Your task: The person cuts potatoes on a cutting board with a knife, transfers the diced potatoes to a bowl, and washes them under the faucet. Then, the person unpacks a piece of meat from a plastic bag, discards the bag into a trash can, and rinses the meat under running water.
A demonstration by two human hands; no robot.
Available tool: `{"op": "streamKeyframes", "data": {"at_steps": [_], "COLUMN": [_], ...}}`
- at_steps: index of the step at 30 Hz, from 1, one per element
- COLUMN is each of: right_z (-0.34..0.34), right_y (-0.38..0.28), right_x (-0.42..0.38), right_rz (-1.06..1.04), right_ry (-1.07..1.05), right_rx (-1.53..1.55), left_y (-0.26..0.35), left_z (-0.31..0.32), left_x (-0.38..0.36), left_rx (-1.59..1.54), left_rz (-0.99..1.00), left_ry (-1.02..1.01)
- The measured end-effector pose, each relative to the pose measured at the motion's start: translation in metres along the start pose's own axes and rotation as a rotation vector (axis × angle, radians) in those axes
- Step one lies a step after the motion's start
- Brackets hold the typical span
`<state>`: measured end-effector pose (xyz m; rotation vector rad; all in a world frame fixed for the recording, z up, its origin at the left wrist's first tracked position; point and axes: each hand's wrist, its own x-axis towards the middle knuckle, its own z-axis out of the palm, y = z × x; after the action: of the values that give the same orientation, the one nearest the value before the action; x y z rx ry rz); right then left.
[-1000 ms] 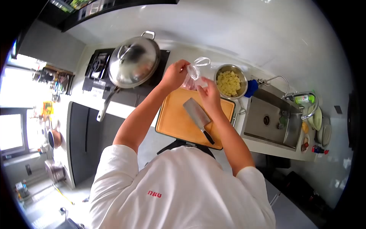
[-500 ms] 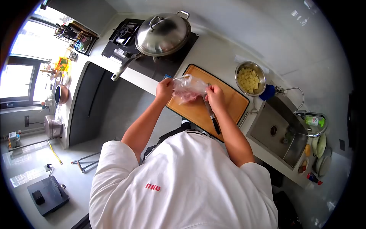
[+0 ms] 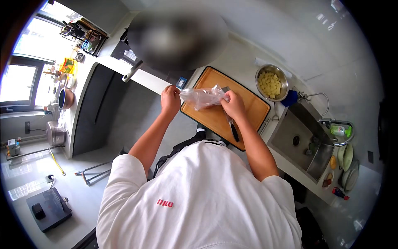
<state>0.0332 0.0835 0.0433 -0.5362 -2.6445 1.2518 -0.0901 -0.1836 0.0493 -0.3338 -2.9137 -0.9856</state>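
Note:
A clear plastic bag (image 3: 201, 98) is stretched between my hands over the left part of the wooden cutting board (image 3: 211, 120), with something pinkish showing through it. My left hand (image 3: 170, 100) is closed on one end of the bag, just beyond the board's edge. The other end is pinched in my right hand (image 3: 233, 104), above the board. Under that hand lies a knife (image 3: 233, 129), its dark handle pointing toward me and part of its blade hidden.
A metal bowl of pale cubed pieces (image 3: 270, 84) stands behind the board, beside the sink (image 3: 304, 139). At the back left, a large blurred shape covers the pan, whose handle (image 3: 132, 71) sticks out over the counter edge. Dishes (image 3: 350, 172) stand right of the sink.
My left hand has moved left, drawing the bag out longer and flatter. The pink meat seen in it before is now less visible. The pan area has become blurred.

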Motion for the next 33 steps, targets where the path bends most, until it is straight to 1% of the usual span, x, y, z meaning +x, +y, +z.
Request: {"op": "streamKeyframes", "data": {"at_steps": [3, 6, 9, 10, 12, 13, 15, 16, 18, 19, 21, 22, 23, 24, 25, 27, 28, 29, 31, 32, 33], "right_z": [0.009, 0.011, 0.004, 0.007, 0.005, 0.004, 0.003, 0.002, 0.002, 0.002, 0.011, 0.013, 0.009, -0.022, -0.035, -0.019, -0.012, 0.001, 0.042, 0.06, 0.076], "right_y": [0.02, 0.017, 0.014, 0.018, 0.021, 0.022, 0.022, 0.021, 0.015, 0.012, 0.019, 0.017, 0.019, -0.045, -0.083, -0.092, -0.093, -0.083, -0.05, -0.034, -0.019], "right_x": [0.012, 0.027, 0.037, 0.039, 0.044, 0.046, 0.047, 0.047, 0.046, 0.046, 0.047, 0.049, 0.045, 0.035, 0.028, 0.021, 0.018, 0.017, 0.022, 0.029, 0.036], "right_rz": [-0.215, -0.152, 0.191, 0.209, 0.333, 0.394, 0.461, 0.496, 0.604, 0.655, 0.427, 0.31, 0.031, -0.249, -0.53, -0.502, -0.471, -0.423, -0.335, -0.272, -0.208], "right_ry": [0.126, 0.194, 0.108, 0.132, 0.073, 0.044, 0.052, 0.056, 0.134, 0.173, 0.327, 0.399, 0.465, 0.522, 0.572, -0.093, -0.423, -0.469, -0.556, -0.591, -0.629], "right_rx": [-0.079, 0.113, 0.202, 0.194, 0.274, 0.315, 0.405, 0.45, 0.607, 0.686, 0.522, 0.439, 0.284, 0.126, -0.035, 0.041, 0.081, -0.045, -0.299, -0.39, -0.478], "left_y": [0.008, 0.025, 0.033, 0.034, 0.037, 0.035, 0.029, 0.026, 0.022, 0.024, 0.03, 0.033, 0.035, 0.035, 0.036, 0.034, 0.025, 0.017, 0.029, 0.02, 0.018], "left_z": [-0.021, -0.025, -0.031, -0.03, -0.027, -0.024, -0.018, -0.018, -0.021, -0.02, -0.022, -0.026, -0.031, -0.033, -0.029, -0.013, 0.0, 0.011, 0.013, 0.027, 0.031], "left_x": [-0.004, -0.014, -0.018, -0.017, -0.015, -0.014, -0.012, -0.009, -0.005, -0.006, -0.006, -0.007, -0.011, -0.013, -0.015, -0.018, -0.009, -0.008, -0.003, 0.003, 0.008], "left_rx": [0.079, 0.065, 0.247, 0.295, 0.387, 0.388, 0.393, 0.342, 0.23, 0.139, -0.042, -0.028, -0.017, -0.006, -0.014, -0.026, 0.047, 0.07, 0.116, 0.164, 0.232], "left_rz": [0.702, 0.888, 0.738, 0.668, 0.527, 0.522, 0.506, 0.631, 0.875, 0.907, 0.969, 0.9, 0.827, 0.755, 0.562, 0.18, 0.121, 0.046, -0.106, -0.198, -0.207], "left_ry": [-0.089, -0.386, -0.556, -0.575, -0.611, -0.587, -0.542, -0.506, -0.431, -0.447, -0.475, -0.555, -0.64, -0.724, -0.721, -0.703, -0.714, -0.636, -0.468, -0.464, -0.5]}}
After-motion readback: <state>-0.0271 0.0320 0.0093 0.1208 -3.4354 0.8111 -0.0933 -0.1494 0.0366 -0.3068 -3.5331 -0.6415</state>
